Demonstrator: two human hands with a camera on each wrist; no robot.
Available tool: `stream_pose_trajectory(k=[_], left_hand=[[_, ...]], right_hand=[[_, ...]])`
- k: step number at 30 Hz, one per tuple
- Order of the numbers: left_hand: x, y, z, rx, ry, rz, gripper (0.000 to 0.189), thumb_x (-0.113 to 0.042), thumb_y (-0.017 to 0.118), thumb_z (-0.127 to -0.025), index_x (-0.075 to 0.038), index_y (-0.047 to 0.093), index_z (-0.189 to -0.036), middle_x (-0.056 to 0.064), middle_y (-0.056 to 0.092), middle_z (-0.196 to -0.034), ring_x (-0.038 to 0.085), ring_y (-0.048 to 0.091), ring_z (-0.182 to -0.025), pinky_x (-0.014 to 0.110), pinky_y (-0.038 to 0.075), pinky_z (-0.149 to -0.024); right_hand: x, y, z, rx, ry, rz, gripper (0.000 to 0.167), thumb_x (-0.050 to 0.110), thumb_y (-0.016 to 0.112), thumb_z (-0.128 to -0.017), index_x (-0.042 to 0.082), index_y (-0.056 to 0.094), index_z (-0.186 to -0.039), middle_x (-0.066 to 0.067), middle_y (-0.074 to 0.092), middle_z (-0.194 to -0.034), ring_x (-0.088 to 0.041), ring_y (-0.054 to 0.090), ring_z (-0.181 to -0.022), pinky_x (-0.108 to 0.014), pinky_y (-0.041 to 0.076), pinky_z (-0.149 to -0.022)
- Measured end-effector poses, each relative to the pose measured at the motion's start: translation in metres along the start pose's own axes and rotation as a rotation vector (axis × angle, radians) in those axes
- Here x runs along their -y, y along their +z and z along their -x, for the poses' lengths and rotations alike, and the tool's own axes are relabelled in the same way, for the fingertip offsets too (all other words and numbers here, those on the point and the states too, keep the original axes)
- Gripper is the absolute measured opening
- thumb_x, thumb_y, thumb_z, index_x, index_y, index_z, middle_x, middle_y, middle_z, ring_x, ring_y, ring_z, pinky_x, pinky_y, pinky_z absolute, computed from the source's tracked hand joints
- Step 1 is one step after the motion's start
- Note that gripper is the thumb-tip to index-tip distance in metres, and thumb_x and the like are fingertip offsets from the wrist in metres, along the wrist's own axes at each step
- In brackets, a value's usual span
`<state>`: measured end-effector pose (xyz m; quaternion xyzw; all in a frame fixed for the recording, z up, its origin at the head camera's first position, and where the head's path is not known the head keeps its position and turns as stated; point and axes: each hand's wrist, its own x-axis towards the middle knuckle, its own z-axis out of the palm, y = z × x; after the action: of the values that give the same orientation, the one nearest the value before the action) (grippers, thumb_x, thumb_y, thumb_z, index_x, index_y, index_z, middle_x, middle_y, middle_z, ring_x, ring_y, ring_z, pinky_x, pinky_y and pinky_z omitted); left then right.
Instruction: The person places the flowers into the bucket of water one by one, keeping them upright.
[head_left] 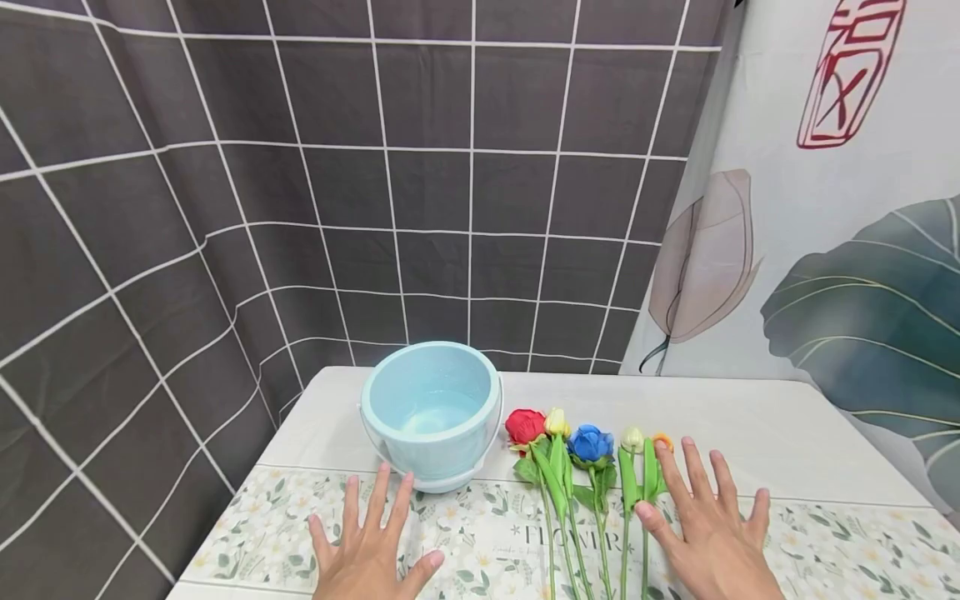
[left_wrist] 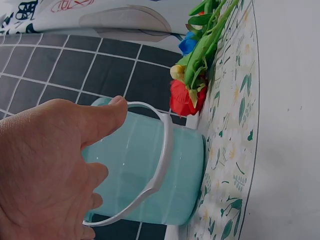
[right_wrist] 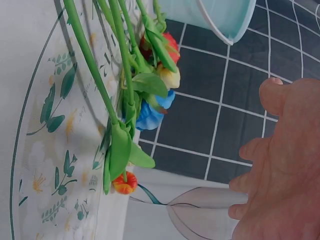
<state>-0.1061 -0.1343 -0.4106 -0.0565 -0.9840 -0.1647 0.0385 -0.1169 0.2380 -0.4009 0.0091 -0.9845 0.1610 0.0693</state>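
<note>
My left hand (head_left: 371, 546) is spread with straight fingers in front of the light blue bucket (head_left: 442, 454), holding nothing. Water (head_left: 442, 412) shows inside the bucket, and its white handle (left_wrist: 162, 155) hangs down the side. To the bucket's right lie artificial flowers in a row: a red one (head_left: 525, 427), a yellow tulip (head_left: 557, 422), a blue one (head_left: 590, 443), a whitish tulip (head_left: 632, 440) and an orange one (right_wrist: 125, 183). My right hand (head_left: 708, 529), fingers also spread, is beside the orange flower's stem and grips nothing.
The table (head_left: 750, 417) has a white top with a printed floral band. Behind it hangs a dark grid-patterned cloth (head_left: 427, 192), also along the left. A pale curtain (head_left: 765, 350) with leaf prints hangs at the right, behind the table's far edge.
</note>
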Motion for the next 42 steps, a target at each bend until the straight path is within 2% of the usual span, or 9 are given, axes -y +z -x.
stream_pose_trajectory(k=[5,11,17,21,25,29,32,38,42], left_hand=[[0.000,-0.002,0.000,-0.007,0.008,0.008,0.091,-0.072,0.054,-0.081,-0.019,0.032,-0.151,0.011,0.015,-0.160,0.050,0.003,-0.141,0.085,-0.016,-0.098],[-0.001,-0.003,0.001,-0.095,0.042,-0.015,0.091,-0.072,0.053,-0.083,-0.019,0.028,-0.152,0.010,0.014,-0.160,0.050,0.006,-0.141,0.085,-0.005,-0.101],[-0.005,-0.008,0.000,-0.151,0.052,-0.032,0.092,-0.074,0.046,-0.085,-0.022,0.016,-0.155,0.011,0.013,-0.160,0.049,0.007,-0.141,0.082,0.000,-0.104],[-0.007,-0.014,-0.002,-0.169,0.050,-0.036,0.092,-0.067,0.050,-0.087,-0.023,0.009,-0.156,0.013,0.015,-0.159,0.047,0.009,-0.142,0.079,0.006,-0.106],[-0.009,-0.021,-0.005,-0.204,0.055,-0.032,0.090,-0.057,0.056,-0.090,-0.019,0.008,-0.156,0.016,0.020,-0.157,0.045,0.012,-0.142,0.076,0.015,-0.106],[-0.009,-0.028,-0.008,-0.239,0.059,-0.008,0.087,-0.050,0.057,-0.093,-0.014,0.010,-0.156,0.017,0.023,-0.156,0.042,0.016,-0.142,0.070,0.022,-0.107],[-0.008,-0.034,-0.010,-0.280,0.066,0.015,0.086,-0.046,0.059,-0.093,-0.010,0.012,-0.155,0.018,0.027,-0.154,0.040,0.022,-0.140,0.065,0.029,-0.106],[-0.007,-0.041,-0.014,-0.385,0.109,0.064,0.085,-0.037,0.063,-0.093,-0.005,0.013,-0.154,0.020,0.036,-0.147,0.036,0.034,-0.134,0.059,0.041,-0.097],[-0.007,-0.044,-0.017,-0.458,0.140,0.091,0.084,-0.032,0.064,-0.092,-0.001,0.015,-0.153,0.023,0.040,-0.141,0.037,0.040,-0.127,0.057,0.046,-0.090]], right_hand=[[-0.001,-0.002,-0.001,0.008,0.006,-0.003,0.082,0.062,0.037,-0.097,0.024,-0.005,-0.155,-0.022,-0.004,-0.159,-0.050,-0.016,-0.139,-0.082,-0.027,-0.093],[-0.002,-0.006,0.000,-0.001,0.004,-0.011,0.082,0.062,0.038,-0.096,0.023,-0.002,-0.156,-0.022,-0.003,-0.158,-0.050,-0.016,-0.139,-0.083,-0.026,-0.092],[-0.003,-0.009,0.000,0.004,0.006,-0.030,0.082,0.062,0.039,-0.097,0.020,-0.001,-0.156,-0.023,-0.004,-0.158,-0.048,-0.020,-0.139,-0.082,-0.026,-0.092],[-0.003,-0.009,0.000,0.011,0.012,-0.036,0.082,0.062,0.038,-0.096,0.020,-0.001,-0.156,-0.023,-0.004,-0.158,-0.049,-0.019,-0.139,-0.085,-0.022,-0.093],[-0.004,-0.010,0.000,0.019,0.017,-0.043,0.083,0.062,0.038,-0.096,0.019,0.000,-0.156,-0.023,-0.005,-0.158,-0.050,-0.018,-0.139,-0.086,-0.017,-0.093],[-0.005,-0.012,-0.003,0.047,0.038,-0.050,0.086,0.065,0.037,-0.095,0.014,0.003,-0.156,-0.024,-0.005,-0.158,-0.052,-0.016,-0.138,-0.086,-0.011,-0.093],[-0.005,-0.013,-0.005,0.064,0.054,-0.038,0.088,0.067,0.035,-0.094,0.012,0.004,-0.156,-0.026,-0.003,-0.157,-0.056,-0.009,-0.137,-0.087,-0.002,-0.093],[-0.005,-0.015,-0.006,0.040,0.041,0.028,0.084,0.063,0.031,-0.098,0.008,0.003,-0.155,-0.034,0.008,-0.153,-0.063,0.012,-0.129,-0.087,0.025,-0.085],[-0.005,-0.018,-0.006,0.046,0.059,0.007,0.082,0.060,0.027,-0.100,0.007,-0.002,-0.155,-0.036,0.008,-0.151,-0.063,0.020,-0.125,-0.084,0.031,-0.083]])
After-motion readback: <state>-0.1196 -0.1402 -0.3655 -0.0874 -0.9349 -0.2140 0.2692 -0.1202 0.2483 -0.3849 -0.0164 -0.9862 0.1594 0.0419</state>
